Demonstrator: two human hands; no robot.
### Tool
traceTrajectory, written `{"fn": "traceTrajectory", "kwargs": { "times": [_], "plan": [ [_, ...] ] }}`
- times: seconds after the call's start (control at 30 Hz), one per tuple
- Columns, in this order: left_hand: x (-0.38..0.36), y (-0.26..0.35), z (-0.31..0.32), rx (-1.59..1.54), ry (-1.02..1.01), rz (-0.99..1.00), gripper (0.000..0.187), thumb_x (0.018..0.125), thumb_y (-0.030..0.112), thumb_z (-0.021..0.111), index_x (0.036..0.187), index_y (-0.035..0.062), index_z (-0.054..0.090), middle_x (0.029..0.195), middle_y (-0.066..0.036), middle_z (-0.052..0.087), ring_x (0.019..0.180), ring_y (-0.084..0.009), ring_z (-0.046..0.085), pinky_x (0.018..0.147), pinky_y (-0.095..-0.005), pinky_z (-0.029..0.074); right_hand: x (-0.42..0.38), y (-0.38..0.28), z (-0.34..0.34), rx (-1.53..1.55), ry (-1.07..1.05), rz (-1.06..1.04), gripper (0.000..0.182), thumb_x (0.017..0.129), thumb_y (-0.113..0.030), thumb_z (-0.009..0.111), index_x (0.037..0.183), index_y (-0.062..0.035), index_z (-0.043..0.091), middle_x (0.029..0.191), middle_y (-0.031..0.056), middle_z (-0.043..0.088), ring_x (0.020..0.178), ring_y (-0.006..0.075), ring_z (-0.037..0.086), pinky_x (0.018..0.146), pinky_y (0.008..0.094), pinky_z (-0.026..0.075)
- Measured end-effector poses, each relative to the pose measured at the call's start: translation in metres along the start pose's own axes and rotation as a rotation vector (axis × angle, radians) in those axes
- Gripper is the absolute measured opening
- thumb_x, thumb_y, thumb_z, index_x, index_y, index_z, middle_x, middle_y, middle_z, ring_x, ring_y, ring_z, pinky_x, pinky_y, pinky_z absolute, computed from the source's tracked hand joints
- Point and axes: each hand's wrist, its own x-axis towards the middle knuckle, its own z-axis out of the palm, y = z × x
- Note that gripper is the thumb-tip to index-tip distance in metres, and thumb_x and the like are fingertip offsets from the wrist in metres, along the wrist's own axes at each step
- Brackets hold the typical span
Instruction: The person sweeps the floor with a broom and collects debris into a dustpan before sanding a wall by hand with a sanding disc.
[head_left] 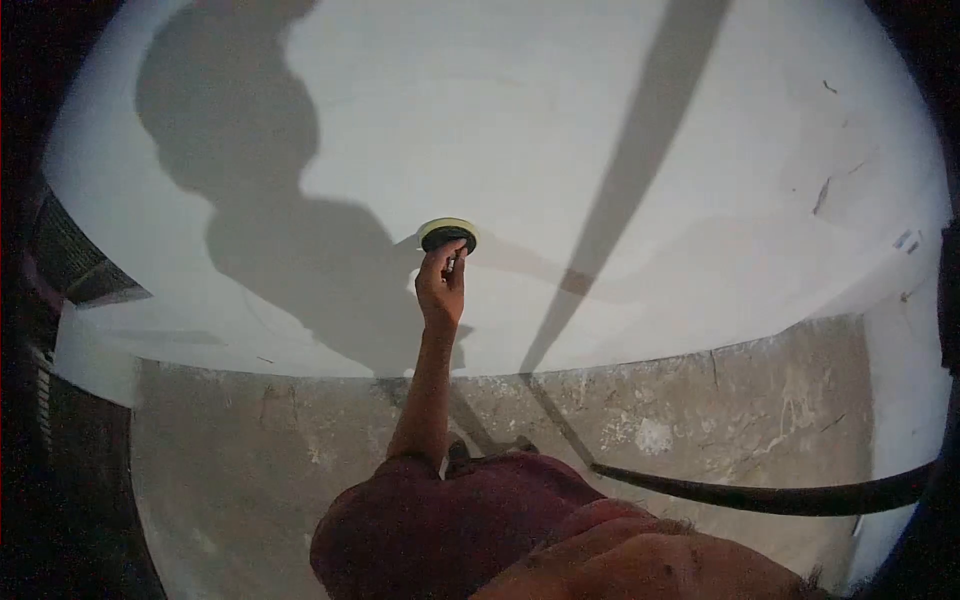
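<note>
My left hand (441, 284) reaches up the white wall (480, 130) with its fingers closed on the back of a round pad (447, 228). The pad has a black backing and a pale yellow rim. Its face is against the wall, or very near it, and is hidden from me. The bare forearm comes out of a maroon sleeve (380, 520). My right hand does not show.
A long dark pole (760, 494) crosses at the lower right. Below the white wall lies a stained grey floor (680, 430). A dark lattice panel (80, 250) stands at the left. Cracks mark the wall at the right, and shadows of a person and a pole fall across it.
</note>
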Motion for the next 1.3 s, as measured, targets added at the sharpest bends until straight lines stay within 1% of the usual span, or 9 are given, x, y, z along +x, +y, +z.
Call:
{"fn": "traceTrajectory", "kwargs": {
  "times": [0.4,0.53,0.57,0.73,0.8,0.97,1.07,1.13,1.3],
  "plan": [
    [-0.03,0.044,0.09,-0.048,-0.068,0.037,0.017,0.092,0.009,0.068,0.109,0.0103,0.071,0.088,-0.003,0.068,0.057,-0.0075,0.041,0.052,-0.0253,0.039,0.044,0.048,-0.012,-0.052,-0.277,0.033,0.065,0.093,-0.053,0.054,0.14,-0.0094,0.05,0.124,0.0128,0.061,0.102,0.0268,0.061,0.088,0.0416,0.052],
    [-0.033,0.037,0.105,-0.026,-0.021,0.031,0.015,0.093,0.01,0.068,0.108,0.0069,0.07,0.102,-0.01,0.07,0.077,-0.0152,0.066,0.063,-0.0304,0.054,0.061,0.037,-0.011,-0.073,-0.305,0.081,0.061,0.094,-0.05,0.053,0.139,-0.009,0.052,0.123,0.0123,0.062,0.104,0.0269,0.062,0.089,0.041,0.052],
    [-0.033,0.044,0.106,-0.006,-0.041,-0.05,0.016,0.094,0.01,0.067,0.107,0.0036,0.069,0.105,-0.013,0.069,0.092,-0.0217,0.069,0.071,-0.0347,0.058,0.112,0.083,0.012,0.077,-0.283,-0.223,0.058,0.094,-0.047,0.053,0.137,-0.0079,0.053,0.121,0.0133,0.063,0.104,0.0276,0.061,0.09,0.0418,0.051],
    [-0.035,0.04,0.112,0.063,-0.056,0.055,0.016,0.094,0.009,0.065,0.108,0.001,0.067,0.104,-0.015,0.069,0.089,-0.0203,0.067,0.073,-0.0323,0.056,0.055,0.029,-0.03,0.015,-0.336,0.006,0.05,0.093,-0.042,0.057,0.127,-0.0059,0.06,0.114,0.011,0.066,0.095,0.0245,0.063,0.085,0.0423,0.051],
    [-0.036,0.036,0.115,-0.068,-0.009,0.01,0.018,0.095,0.012,0.066,0.109,0.0007,0.066,0.102,-0.015,0.069,0.086,-0.0198,0.066,0.074,-0.0333,0.054,0.094,0.066,-0.023,0.187,-0.254,-0.068,0.045,0.095,-0.04,0.056,0.122,-0.0053,0.062,0.097,0.0118,0.068,0.078,0.0229,0.064,0.066,0.0384,0.054],
    [-0.035,0.036,0.11,0.081,-0.041,0.072,0.022,0.096,0.018,0.064,0.109,-0.0003,0.065,0.107,-0.015,0.067,0.087,-0.0214,0.066,0.074,-0.0347,0.056,0.06,0.055,-0.057,-0.112,-0.174,0.25,0.057,0.084,-0.057,0.068,0.113,-0.0069,0.07,0.107,0.0109,0.07,0.089,0.0234,0.067,0.078,0.0389,0.056],
    [-0.031,0.034,0.111,0.149,-0.071,0.06,0.027,0.096,0.023,0.065,0.111,0.0008,0.064,0.108,-0.016,0.066,0.091,-0.0233,0.067,0.074,-0.0348,0.058,0.042,0.026,-0.069,-0.359,-0.478,0.359,0.076,0.085,-0.069,0.058,0.136,-0.0132,0.057,0.122,0.0171,0.064,0.1,0.0284,0.063,0.088,0.0457,0.053],
    [-0.029,0.032,0.111,0.111,-0.072,0.106,0.032,0.095,0.029,0.066,0.108,0.0002,0.064,0.108,-0.017,0.066,0.095,-0.0275,0.066,0.081,-0.0382,0.055,0.036,0.027,-0.065,-0.207,-0.349,0.347,0.057,0.087,-0.056,0.064,0.112,-0.005,0.067,0.089,0.0106,0.07,0.07,0.0206,0.065,0.069,0.0399,0.056],
    [-0.027,0.039,0.11,0.215,-0.086,0.16,0.036,0.094,0.035,0.066,0.107,0.0013,0.064,0.106,-0.017,0.064,0.092,-0.0268,0.066,0.075,-0.0365,0.058,0.027,0.008,-0.066,-0.129,-0.493,0.117,0.071,0.091,-0.062,0.051,0.145,-0.0163,0.048,0.108,0.0125,0.064,0.08,0.0226,0.06,0.071,0.0382,0.055]
  ]
}}
